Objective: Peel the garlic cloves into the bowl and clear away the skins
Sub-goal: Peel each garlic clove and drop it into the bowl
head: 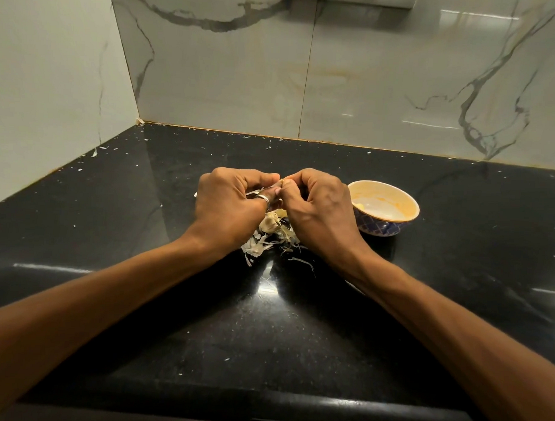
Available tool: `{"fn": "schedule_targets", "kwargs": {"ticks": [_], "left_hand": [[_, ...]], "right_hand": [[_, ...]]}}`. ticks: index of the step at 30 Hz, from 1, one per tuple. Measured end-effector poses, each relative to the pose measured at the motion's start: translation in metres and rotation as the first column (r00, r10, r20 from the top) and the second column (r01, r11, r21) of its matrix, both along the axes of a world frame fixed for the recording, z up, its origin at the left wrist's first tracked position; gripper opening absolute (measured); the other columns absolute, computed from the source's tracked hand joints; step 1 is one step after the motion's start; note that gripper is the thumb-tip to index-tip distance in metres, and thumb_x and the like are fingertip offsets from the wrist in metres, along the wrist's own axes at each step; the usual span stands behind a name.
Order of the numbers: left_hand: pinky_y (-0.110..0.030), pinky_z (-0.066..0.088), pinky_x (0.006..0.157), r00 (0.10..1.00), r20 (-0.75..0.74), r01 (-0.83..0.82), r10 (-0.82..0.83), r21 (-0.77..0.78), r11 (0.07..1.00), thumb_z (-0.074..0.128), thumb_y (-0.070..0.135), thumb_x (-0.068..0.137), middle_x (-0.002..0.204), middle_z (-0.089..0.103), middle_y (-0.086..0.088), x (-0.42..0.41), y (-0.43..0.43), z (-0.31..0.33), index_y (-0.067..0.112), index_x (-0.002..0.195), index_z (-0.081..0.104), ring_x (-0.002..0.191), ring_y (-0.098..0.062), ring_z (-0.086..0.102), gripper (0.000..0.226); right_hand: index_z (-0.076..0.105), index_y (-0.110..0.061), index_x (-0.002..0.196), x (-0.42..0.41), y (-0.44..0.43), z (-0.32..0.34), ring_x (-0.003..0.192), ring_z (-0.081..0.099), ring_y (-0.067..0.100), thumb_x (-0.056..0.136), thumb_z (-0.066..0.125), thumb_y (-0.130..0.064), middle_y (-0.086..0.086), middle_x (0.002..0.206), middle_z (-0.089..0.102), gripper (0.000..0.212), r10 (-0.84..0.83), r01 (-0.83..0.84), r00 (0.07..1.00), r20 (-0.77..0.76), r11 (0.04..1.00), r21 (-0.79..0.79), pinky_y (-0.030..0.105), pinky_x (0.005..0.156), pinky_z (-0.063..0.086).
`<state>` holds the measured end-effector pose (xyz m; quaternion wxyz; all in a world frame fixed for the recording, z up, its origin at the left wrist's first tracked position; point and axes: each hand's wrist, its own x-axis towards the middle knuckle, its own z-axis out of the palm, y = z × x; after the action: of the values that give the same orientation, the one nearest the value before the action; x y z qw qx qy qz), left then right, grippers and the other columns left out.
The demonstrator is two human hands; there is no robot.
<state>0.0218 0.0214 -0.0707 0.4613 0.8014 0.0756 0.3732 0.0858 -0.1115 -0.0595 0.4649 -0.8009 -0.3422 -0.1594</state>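
- Filling the upper half, a pale marble-veined wall (368, 87) turned a corner at the back left.
- A glossy black counter (127, 236) spread below it, dotted with small white flecks.
- The left hand (229, 208) and right hand (320, 208) were held close together above the middle of the counter. Both had their fingers curled and pinched one garlic clove (281, 183) between their tips. Most of the clove was hidden.
- A bowl (379, 229), blue-patterned outside and yellowish inside, stood on the counter just right of the right hand. A pale peeled piece (360, 207) lay against its near-left wall.
- A heap of skins (269, 233) lay on the counter under and between the two wrists, with thin strands trailing toward the near edge.
- A silver ring (264, 199) sat on a finger of the left hand.
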Motion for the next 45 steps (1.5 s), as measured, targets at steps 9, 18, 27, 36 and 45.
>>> {"fn": "schedule_targets", "kwargs": {"ticks": [9,18,27,36,45], "left_hand": [[-0.035,0.062,0.084,0.998,-0.007,-0.055,0.056,0.082,0.995,0.080,0.017,0.084,0.102,0.077,0.002,-0.003,-0.003,0.000,0.019,0.107,0.079,0.090,-0.006,0.074,0.023],[-0.034,0.061,0.084,0.998,-0.022,-0.056,0.057,0.056,0.997,0.080,0.017,0.084,0.100,0.078,0.005,-0.002,-0.004,-0.002,0.022,0.104,0.080,0.091,-0.004,0.074,0.021],[-0.034,0.061,0.083,0.998,-0.032,-0.049,0.052,0.091,0.995,0.077,0.019,0.084,0.098,0.078,0.010,-0.004,-0.006,-0.002,0.028,0.103,0.080,0.091,-0.002,0.073,0.021],[-0.036,0.062,0.080,0.998,-0.048,-0.034,0.038,0.081,0.996,0.073,0.025,0.081,0.094,0.078,0.014,-0.006,-0.008,0.000,0.033,0.102,0.080,0.087,0.000,0.073,0.024],[-0.037,0.061,0.085,0.999,-0.043,0.025,-0.028,-0.059,0.998,0.082,0.022,0.084,0.097,0.078,0.003,-0.003,-0.007,-0.001,0.018,0.108,0.079,0.088,-0.008,0.075,0.024]], "right_hand": [[0.072,-0.012,0.079,-0.005,0.002,-0.001,0.058,0.056,0.004,0.095,0.059,-0.022,-0.005,0.068,0.067,0.023,-0.026,0.027,0.996,-0.086,1.000,0.009,0.019,0.052,0.041],[0.072,-0.010,0.076,-0.007,0.004,-0.002,0.066,0.063,0.012,0.095,0.060,-0.027,-0.001,0.070,0.069,0.028,-0.037,0.044,0.988,-0.148,0.998,0.044,0.027,0.056,0.045],[0.064,-0.010,0.063,-0.008,0.005,0.000,0.057,0.058,0.015,0.095,0.064,-0.029,-0.002,0.059,0.063,0.037,-0.007,0.029,0.975,-0.221,0.995,0.095,0.038,0.059,0.051],[0.063,-0.006,0.059,-0.011,0.005,0.004,0.052,0.052,0.010,0.093,0.064,-0.027,0.004,0.053,0.059,0.040,-0.006,0.037,0.965,-0.261,0.993,0.112,0.039,0.056,0.050],[0.063,-0.013,0.057,-0.004,0.004,0.000,0.046,0.042,0.013,0.081,0.058,-0.028,0.000,0.049,0.051,0.029,0.159,-0.022,0.856,-0.492,0.962,0.273,0.036,0.051,0.037]]}}
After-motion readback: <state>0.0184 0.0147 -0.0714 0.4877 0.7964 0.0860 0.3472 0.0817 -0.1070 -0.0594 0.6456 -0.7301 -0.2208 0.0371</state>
